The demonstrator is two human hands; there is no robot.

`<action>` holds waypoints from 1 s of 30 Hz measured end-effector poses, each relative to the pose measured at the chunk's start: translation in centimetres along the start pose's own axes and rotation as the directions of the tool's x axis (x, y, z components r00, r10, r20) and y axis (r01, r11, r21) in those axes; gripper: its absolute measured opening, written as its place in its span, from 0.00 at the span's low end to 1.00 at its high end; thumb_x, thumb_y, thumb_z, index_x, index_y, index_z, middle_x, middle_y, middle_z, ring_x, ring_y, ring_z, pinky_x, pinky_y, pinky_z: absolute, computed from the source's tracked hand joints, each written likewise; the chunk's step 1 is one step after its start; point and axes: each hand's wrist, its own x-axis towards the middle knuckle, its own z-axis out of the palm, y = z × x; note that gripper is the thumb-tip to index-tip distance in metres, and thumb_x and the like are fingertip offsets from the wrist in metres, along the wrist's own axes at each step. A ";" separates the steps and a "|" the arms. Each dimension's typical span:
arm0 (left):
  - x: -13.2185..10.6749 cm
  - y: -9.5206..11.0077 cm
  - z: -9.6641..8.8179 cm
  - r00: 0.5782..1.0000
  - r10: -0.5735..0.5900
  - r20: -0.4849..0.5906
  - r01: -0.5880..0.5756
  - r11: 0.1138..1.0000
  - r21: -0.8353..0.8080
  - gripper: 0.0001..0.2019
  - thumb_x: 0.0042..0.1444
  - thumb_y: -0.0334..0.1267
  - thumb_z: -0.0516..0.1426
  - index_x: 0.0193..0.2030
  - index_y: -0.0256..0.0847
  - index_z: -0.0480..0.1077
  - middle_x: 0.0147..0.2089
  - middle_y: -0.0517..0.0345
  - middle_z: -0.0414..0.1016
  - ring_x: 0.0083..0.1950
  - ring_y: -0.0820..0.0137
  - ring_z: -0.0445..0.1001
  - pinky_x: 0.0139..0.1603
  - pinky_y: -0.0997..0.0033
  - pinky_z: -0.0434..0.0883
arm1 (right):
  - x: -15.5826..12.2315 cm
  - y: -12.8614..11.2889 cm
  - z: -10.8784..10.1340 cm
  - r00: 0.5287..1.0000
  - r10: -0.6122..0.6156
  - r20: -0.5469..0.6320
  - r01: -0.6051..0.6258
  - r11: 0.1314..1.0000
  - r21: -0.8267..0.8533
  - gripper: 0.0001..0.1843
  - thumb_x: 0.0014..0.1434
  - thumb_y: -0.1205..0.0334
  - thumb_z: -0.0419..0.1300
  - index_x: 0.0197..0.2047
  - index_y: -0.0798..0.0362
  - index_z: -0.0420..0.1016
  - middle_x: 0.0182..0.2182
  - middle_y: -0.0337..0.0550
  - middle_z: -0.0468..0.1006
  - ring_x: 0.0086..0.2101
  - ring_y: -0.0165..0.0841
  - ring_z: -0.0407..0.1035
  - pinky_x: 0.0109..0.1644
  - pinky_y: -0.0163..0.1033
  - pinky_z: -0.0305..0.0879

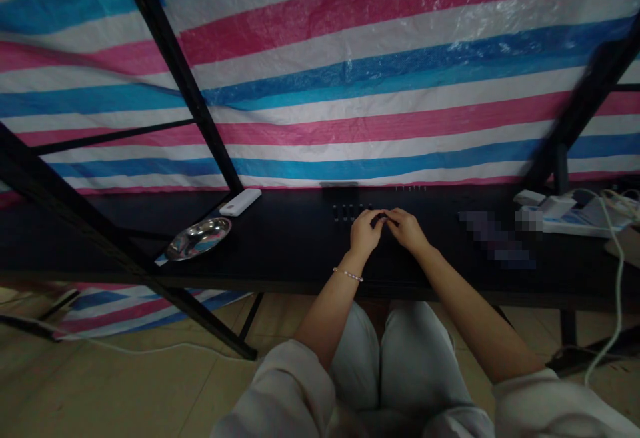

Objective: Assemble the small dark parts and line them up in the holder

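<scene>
Glossy, creased plastic sheeting (380, 118), broadly striped, is hung at twelve o'clock behind the smooth black bench (290, 245). Over it the left hand (365, 233) and right hand (406, 230) are joined, fingers nearly closed. At nine o'clock from them are set a mirror-bright oval dish (199, 239), a rounded white block (241, 203) and, nearest, slim dark bars (344, 213) in a row. Between the fingertips a small dark piece (383, 217) is pinched, its shape obscured.

striped sheeting (370, 81) behind black table (285, 245)
</scene>
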 end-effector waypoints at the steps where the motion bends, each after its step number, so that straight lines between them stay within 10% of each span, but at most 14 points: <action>1: 0.0 0.0 0.0 1.000 -0.011 -0.024 0.011 1.000 0.002 0.09 0.54 0.34 0.52 0.41 0.40 0.70 0.39 0.55 0.72 0.33 0.75 0.69 0.38 0.75 0.66 | 0.0 0.1 0.1 1.000 -0.003 -0.001 0.003 1.000 0.015 0.17 0.56 0.65 0.51 0.47 0.55 0.73 0.34 0.48 0.74 0.35 0.34 0.69 0.41 0.39 0.65; 6: 0.2 0.0 0.0 0.985 -0.125 -0.121 0.122 0.992 -0.035 0.07 0.55 0.35 0.50 0.39 0.39 0.65 0.30 0.59 0.71 0.25 0.76 0.67 0.30 0.76 0.64 | 0.0 0.6 0.1 1.000 0.019 -0.004 -0.018 0.997 0.076 0.18 0.56 0.62 0.52 0.49 0.55 0.71 0.33 0.47 0.75 0.33 0.33 0.69 0.39 0.38 0.65; 30: 0.0 0.0 0.4 0.993 -0.104 0.060 0.115 0.968 -0.223 0.10 0.52 0.40 0.53 0.40 0.39 0.66 0.30 0.60 0.73 0.18 0.82 0.67 0.21 0.81 0.62 | -0.3 1.7 0.0 0.994 0.101 0.034 -0.099 0.993 -0.059 0.18 0.55 0.65 0.51 0.48 0.59 0.72 0.32 0.49 0.75 0.30 0.33 0.68 0.37 0.36 0.63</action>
